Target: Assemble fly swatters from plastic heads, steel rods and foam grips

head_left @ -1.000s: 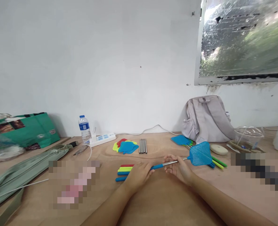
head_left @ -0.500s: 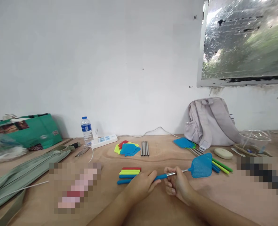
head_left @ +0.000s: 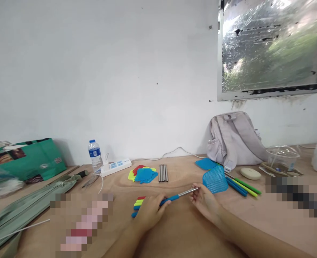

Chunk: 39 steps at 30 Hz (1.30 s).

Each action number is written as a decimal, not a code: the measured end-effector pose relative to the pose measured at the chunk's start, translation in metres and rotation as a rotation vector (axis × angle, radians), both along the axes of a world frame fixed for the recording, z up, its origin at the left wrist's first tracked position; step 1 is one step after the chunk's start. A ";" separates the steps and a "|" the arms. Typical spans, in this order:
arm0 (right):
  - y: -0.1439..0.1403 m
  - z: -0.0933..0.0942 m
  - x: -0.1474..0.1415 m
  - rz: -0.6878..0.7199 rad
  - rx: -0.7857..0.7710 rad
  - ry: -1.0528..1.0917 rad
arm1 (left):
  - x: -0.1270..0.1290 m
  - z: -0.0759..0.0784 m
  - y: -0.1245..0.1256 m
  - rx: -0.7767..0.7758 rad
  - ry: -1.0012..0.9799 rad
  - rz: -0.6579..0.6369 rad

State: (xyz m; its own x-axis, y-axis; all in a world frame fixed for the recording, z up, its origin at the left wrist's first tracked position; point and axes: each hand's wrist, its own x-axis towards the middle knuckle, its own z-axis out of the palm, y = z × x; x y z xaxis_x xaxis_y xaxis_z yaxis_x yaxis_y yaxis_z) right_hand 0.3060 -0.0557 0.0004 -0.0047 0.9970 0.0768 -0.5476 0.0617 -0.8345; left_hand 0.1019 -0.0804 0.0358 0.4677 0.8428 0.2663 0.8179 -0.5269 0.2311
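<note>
A blue fly swatter [head_left: 215, 180] lies sideways across both hands, with its mesh head to the right. My left hand [head_left: 150, 210] is closed around its blue handle [head_left: 172, 199]. My right hand [head_left: 205, 202] pinches the silver shaft [head_left: 187, 192] close to the head, its other fingers curled loosely. Beyond my left hand, and partly covered by it, are several loose red, yellow and blue handles [head_left: 138, 202]. Farther back lie a pile of blue, yellow and red swatter heads [head_left: 144, 175] and several metal rods [head_left: 163, 173]. More fly swatters with blue, yellow and green handles [head_left: 243, 186] rest to the right.
A grey backpack [head_left: 235, 139] leans on the wall behind. At the left stand a water bottle [head_left: 95, 154], a power strip [head_left: 116, 166] and a green bag [head_left: 40, 157]. A beige oval object [head_left: 250, 173] and a clear plastic bowl [head_left: 282, 157] sit at the right.
The swatter's head has shifted left and turned, now showing more of its mesh face. My right hand now pinches the shaft nearer the head. The camera view has turned slightly right.
</note>
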 end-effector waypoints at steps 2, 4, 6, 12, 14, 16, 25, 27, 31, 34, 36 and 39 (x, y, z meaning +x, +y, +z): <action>0.002 -0.001 0.002 -0.027 -0.048 0.093 | -0.001 0.002 0.000 0.007 0.016 -0.031; 0.003 0.000 0.005 -0.043 -0.040 0.160 | 0.004 0.004 -0.005 -0.008 0.040 -0.062; 0.002 0.000 0.008 -0.078 0.022 0.211 | 0.013 0.005 -0.013 -0.028 0.040 -0.091; 0.001 -0.002 0.013 -0.157 0.058 0.361 | 0.042 -0.002 -0.033 -0.058 0.091 -0.059; 0.003 -0.009 0.012 -0.155 0.074 0.360 | 0.045 -0.005 -0.033 -0.036 0.112 -0.046; 0.005 -0.017 0.010 -0.145 0.105 0.348 | 0.045 -0.007 -0.032 -0.003 0.111 -0.075; 0.005 -0.035 0.007 -0.075 0.102 0.398 | 0.049 -0.022 -0.027 0.144 0.103 -0.151; 0.005 -0.035 0.007 -0.052 0.115 0.402 | 0.051 -0.025 -0.029 0.141 0.111 -0.126; 0.005 -0.035 0.006 -0.039 0.147 0.413 | 0.056 -0.028 -0.033 0.136 0.124 -0.096; 0.004 -0.036 0.005 -0.053 0.144 0.422 | 0.059 -0.028 -0.037 0.143 0.145 -0.083; 0.002 -0.035 0.005 -0.063 0.111 0.457 | 0.061 -0.027 -0.038 0.143 0.151 -0.080; 0.001 -0.030 0.003 -0.076 0.027 0.553 | 0.063 -0.026 -0.037 0.113 0.121 -0.062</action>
State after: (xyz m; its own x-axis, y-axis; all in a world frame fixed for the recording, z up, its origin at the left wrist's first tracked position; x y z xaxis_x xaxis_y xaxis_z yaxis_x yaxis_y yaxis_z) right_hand 0.3089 -0.0546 -0.0300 0.1157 0.9906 0.0727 -0.8966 0.1356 -0.4217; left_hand 0.1644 -0.1177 0.0097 0.5526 0.7790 0.2963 0.8011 -0.5945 0.0691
